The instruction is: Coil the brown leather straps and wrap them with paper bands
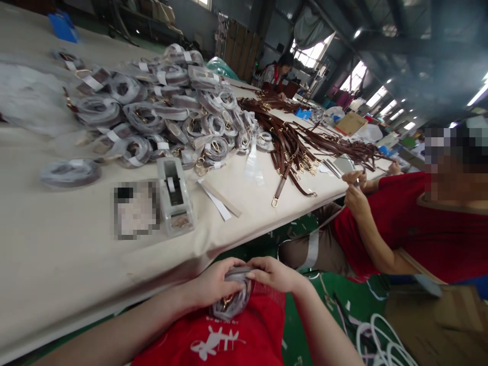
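Note:
A coiled strap in clear plastic wrap [233,300], with a bit of gold metal showing, rests against the red apron over my lap. My left hand [217,279] grips its left side, thumb across the front. On its upper right edge, the fingers of my right hand [269,273] are closed. In front of me on the table stands a clear tape dispenser [176,195]. Two paper strips [219,198] lie to its right. Behind it is a large heap of similar wrapped coils [168,101], and one wrapped coil [70,173] lies apart at the left.
Loose brown straps with gold clasps [290,145] spread across the cream-covered table [95,284]. A co-worker in a red top [385,218] sits at my right, hands raised at the table edge. Another person [272,76] is farther back. A cardboard box [438,320] stands at lower right.

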Demonstrator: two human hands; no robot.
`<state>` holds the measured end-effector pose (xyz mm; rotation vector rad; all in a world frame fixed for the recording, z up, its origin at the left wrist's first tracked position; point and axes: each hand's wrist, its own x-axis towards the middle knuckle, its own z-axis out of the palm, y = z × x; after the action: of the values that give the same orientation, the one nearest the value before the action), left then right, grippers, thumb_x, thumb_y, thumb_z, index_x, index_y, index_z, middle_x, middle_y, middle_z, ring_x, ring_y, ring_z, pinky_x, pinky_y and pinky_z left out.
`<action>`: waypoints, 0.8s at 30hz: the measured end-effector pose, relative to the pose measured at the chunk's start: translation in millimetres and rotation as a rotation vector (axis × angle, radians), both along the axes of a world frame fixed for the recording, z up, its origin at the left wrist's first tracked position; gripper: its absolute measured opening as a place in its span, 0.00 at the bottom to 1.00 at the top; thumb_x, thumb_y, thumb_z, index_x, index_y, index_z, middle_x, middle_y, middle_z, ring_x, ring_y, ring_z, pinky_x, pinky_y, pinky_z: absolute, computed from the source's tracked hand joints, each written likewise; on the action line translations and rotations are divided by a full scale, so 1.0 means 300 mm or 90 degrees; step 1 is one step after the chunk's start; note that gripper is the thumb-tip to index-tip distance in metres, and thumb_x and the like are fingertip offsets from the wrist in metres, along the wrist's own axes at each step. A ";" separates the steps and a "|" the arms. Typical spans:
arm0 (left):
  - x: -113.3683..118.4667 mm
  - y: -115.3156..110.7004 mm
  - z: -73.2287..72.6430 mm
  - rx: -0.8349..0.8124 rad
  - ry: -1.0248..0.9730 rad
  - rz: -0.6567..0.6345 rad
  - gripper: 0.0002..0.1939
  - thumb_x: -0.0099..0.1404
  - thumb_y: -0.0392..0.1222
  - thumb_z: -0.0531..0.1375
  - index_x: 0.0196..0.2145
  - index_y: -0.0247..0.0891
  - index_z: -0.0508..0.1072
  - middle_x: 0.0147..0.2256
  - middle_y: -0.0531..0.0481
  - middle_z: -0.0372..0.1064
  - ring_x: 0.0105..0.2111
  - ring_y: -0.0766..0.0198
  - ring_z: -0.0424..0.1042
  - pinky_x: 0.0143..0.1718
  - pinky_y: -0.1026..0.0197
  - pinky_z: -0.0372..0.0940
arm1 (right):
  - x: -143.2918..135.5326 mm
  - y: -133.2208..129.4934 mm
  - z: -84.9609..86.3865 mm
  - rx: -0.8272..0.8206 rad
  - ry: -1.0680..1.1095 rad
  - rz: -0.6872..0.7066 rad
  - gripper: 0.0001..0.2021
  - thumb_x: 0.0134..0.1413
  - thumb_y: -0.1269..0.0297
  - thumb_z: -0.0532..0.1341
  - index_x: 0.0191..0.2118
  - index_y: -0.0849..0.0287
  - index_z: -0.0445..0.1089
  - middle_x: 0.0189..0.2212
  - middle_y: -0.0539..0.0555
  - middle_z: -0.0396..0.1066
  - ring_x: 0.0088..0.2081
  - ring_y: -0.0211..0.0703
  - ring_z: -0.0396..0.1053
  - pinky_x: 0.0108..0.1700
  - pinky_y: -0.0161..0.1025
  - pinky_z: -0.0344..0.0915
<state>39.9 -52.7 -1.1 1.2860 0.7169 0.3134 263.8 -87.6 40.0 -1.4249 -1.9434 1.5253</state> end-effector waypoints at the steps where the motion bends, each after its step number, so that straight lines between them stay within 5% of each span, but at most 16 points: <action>1: 0.004 -0.010 -0.004 -0.029 -0.009 0.018 0.22 0.54 0.40 0.64 0.48 0.36 0.70 0.42 0.46 0.75 0.43 0.54 0.73 0.43 0.58 0.67 | 0.003 -0.002 -0.009 0.002 -0.016 -0.013 0.17 0.64 0.52 0.56 0.43 0.62 0.74 0.34 0.52 0.73 0.34 0.41 0.68 0.36 0.34 0.64; 14: -0.012 -0.047 0.016 -0.233 -0.088 0.171 0.29 0.49 0.49 0.70 0.46 0.36 0.69 0.40 0.47 0.74 0.37 0.59 0.72 0.41 0.59 0.65 | 0.061 -0.047 0.017 -0.014 -0.083 -0.074 0.21 0.65 0.47 0.53 0.34 0.62 0.69 0.24 0.47 0.61 0.26 0.36 0.56 0.27 0.32 0.53; 18: -0.024 -0.038 0.032 -0.209 -0.091 0.288 0.29 0.52 0.51 0.68 0.49 0.36 0.68 0.36 0.50 0.74 0.34 0.60 0.72 0.37 0.60 0.65 | -0.077 -0.102 -0.042 -0.048 0.023 -0.135 0.22 0.66 0.46 0.50 0.35 0.60 0.68 0.27 0.49 0.66 0.28 0.38 0.61 0.30 0.33 0.60; 20: -0.021 -0.032 0.025 -0.171 -0.093 0.356 0.29 0.54 0.52 0.67 0.49 0.36 0.68 0.35 0.51 0.73 0.33 0.61 0.71 0.36 0.60 0.66 | -0.185 -0.116 -0.097 -0.009 0.132 -0.185 0.21 0.64 0.45 0.53 0.41 0.60 0.69 0.34 0.53 0.70 0.35 0.43 0.66 0.40 0.37 0.65; 24: -0.010 -0.026 -0.001 -0.049 -0.035 0.472 0.25 0.60 0.54 0.62 0.50 0.37 0.67 0.37 0.49 0.72 0.37 0.57 0.72 0.38 0.59 0.66 | -0.324 -0.076 -0.174 0.022 0.276 -0.380 0.23 0.54 0.44 0.63 0.44 0.61 0.69 0.37 0.55 0.72 0.37 0.45 0.69 0.41 0.38 0.67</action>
<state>36.9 -60.5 -1.2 0.8938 1.1320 0.9067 166.7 -110.5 -12.2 -1.3495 -1.1493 1.3529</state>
